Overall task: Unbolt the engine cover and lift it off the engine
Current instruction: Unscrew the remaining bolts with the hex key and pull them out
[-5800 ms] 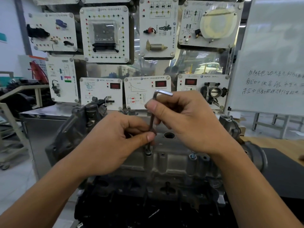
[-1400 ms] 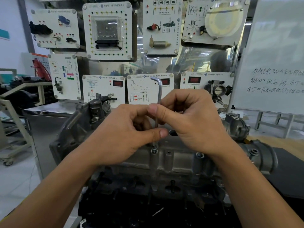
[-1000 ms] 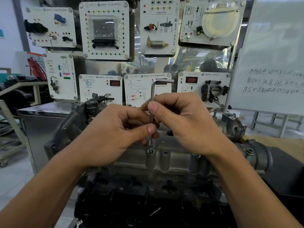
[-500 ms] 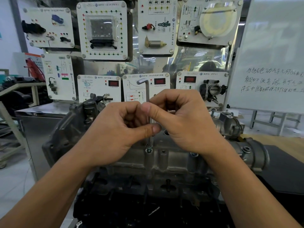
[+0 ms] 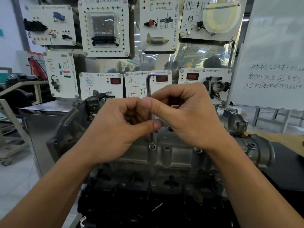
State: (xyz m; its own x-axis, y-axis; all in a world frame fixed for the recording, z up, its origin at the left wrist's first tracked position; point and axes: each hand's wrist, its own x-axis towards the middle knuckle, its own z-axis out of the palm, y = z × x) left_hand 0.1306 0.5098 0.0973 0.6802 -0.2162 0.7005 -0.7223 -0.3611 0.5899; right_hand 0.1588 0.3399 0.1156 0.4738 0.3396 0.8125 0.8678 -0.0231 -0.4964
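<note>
A grey cast-metal engine cover (image 5: 174,155) lies across the engine in front of me. An L-shaped hex key (image 5: 149,86) stands upright with its tip in a bolt (image 5: 152,142) on the cover's near edge. The bolt head stands a little above its boss. My left hand (image 5: 115,130) pinches the key's shaft low down between thumb and fingers. My right hand (image 5: 185,116) pinches the shaft just above it. The key's short arm points right at the top. Another bolt (image 5: 198,149) sits in the cover to the right.
Behind the engine stands a display wall of white training panels (image 5: 103,28) with car parts. A whiteboard (image 5: 273,51) with handwriting stands at the right. A metal cabinet (image 5: 42,112) is at the left, and a black mat (image 5: 287,170) on a wooden bench at the right.
The key's short arm has swung round several times between my fingers and points right now, after pointing left half a second ago. Both hands have stayed on the shaft.
</note>
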